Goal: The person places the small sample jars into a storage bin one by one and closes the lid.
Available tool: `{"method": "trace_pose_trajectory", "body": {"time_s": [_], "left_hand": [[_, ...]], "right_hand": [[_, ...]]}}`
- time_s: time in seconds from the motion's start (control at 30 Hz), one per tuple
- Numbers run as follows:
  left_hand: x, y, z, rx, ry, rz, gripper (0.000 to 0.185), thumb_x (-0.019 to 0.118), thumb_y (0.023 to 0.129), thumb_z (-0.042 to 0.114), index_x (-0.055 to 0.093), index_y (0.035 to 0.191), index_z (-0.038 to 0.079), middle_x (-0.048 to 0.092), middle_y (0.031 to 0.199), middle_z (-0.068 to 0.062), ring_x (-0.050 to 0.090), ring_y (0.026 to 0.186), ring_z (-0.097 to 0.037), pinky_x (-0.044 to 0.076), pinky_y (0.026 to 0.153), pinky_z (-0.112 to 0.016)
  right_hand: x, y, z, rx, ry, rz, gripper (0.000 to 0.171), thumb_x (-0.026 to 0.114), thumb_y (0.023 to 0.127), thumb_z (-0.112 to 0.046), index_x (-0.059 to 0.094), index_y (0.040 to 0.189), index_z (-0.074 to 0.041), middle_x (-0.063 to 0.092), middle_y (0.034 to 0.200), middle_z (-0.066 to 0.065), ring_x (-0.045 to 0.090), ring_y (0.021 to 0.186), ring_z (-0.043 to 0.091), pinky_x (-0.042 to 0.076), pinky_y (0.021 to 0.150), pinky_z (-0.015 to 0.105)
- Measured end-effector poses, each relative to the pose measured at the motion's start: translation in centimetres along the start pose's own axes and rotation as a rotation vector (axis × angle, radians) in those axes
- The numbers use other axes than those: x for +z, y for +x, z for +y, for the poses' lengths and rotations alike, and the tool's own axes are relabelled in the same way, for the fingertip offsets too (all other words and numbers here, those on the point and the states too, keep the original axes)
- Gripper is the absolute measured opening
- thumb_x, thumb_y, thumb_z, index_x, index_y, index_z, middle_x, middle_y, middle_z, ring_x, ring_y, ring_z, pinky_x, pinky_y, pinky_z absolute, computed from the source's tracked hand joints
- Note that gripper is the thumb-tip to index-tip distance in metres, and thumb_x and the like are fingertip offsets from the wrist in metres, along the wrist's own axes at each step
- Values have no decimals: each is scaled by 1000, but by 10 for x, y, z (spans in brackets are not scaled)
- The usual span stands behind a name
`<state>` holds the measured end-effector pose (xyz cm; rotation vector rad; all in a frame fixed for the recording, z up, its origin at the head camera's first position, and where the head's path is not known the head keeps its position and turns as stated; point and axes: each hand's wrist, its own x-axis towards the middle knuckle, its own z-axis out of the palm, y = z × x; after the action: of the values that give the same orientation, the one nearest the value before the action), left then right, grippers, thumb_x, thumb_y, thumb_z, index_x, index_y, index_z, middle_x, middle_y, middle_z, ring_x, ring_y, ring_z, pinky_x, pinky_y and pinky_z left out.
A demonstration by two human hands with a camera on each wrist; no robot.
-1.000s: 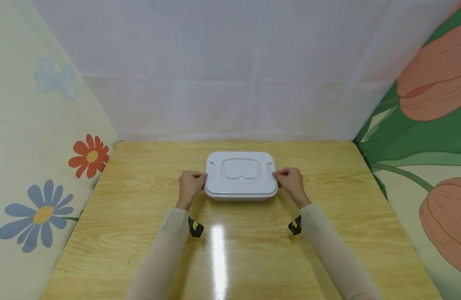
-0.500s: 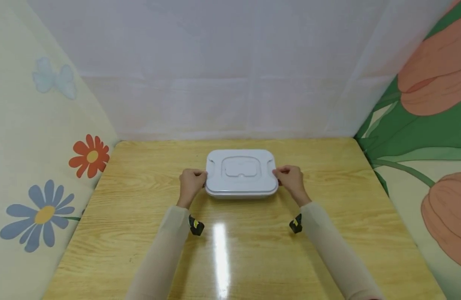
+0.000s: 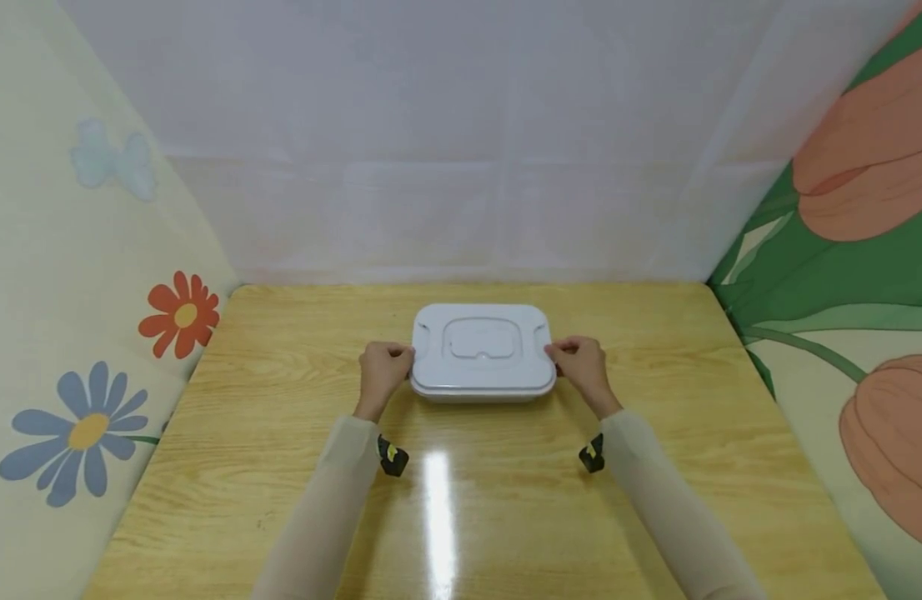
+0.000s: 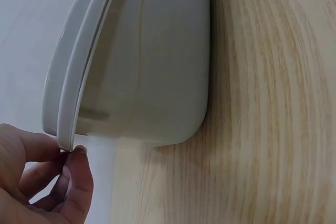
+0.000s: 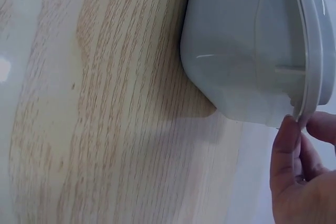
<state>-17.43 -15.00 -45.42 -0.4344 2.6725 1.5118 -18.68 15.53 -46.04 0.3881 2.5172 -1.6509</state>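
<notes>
A white rectangular container [image 3: 482, 398] with rounded corners stands on the table, topped by a white lid [image 3: 482, 371] with a recessed panel. My left hand [image 3: 382, 371] pinches the rim at its left end between thumb and fingers. At the opposite end, my right hand [image 3: 583, 367] pinches the rim the same way. Close up in the left wrist view, thumb and curled fingers meet at the edge of the lid [image 4: 73, 77]. The right wrist view has the fingertips on the rim above the pale container wall [image 5: 231, 51]. What is inside the container is hidden.
The wood-grain table [image 3: 266, 467] bears a bright light reflection in front of the container. A white cloth backdrop [image 3: 461, 167] rises behind it. Flower-printed panels flank the table on the left [image 3: 56, 292] and right [image 3: 829, 275]. Small black devices sit at both wrists.
The head view tips slightly and returns. Both hands keep their pinch on the container's rim, and the container stays in place with the lid on.
</notes>
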Motion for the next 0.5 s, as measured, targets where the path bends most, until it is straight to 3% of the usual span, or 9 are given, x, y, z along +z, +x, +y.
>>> {"method": "trace_pose_trajectory", "body": {"time_s": [0.23, 0.37, 0.5], "left_hand": [[0, 4, 4, -15, 11, -4, 25, 58, 88, 15, 71, 102, -1, 70, 90, -17, 62, 67, -15, 50, 56, -21], [-1, 6, 7, 14, 65, -15, 27, 57, 85, 14, 68, 103, -4, 68, 84, -19, 61, 63, -17, 48, 52, -22], [-8, 8, 8, 36, 145, -43, 34, 54, 86, 17, 64, 111, -4, 67, 94, -21, 63, 77, -24, 49, 58, -26]], "right_hand": [[-3, 3, -3, -31, -51, -22, 28, 65, 89, -16, 65, 107, 4, 66, 95, 18, 63, 70, 14, 58, 67, 28], [-5, 5, -6, -110, -185, 4, 30, 67, 86, -17, 63, 106, 4, 64, 94, 18, 62, 77, 21, 55, 66, 29], [-6, 9, -13, -193, -322, 22, 32, 67, 85, -19, 62, 109, 2, 65, 98, 18, 61, 88, 28, 51, 72, 33]]}}
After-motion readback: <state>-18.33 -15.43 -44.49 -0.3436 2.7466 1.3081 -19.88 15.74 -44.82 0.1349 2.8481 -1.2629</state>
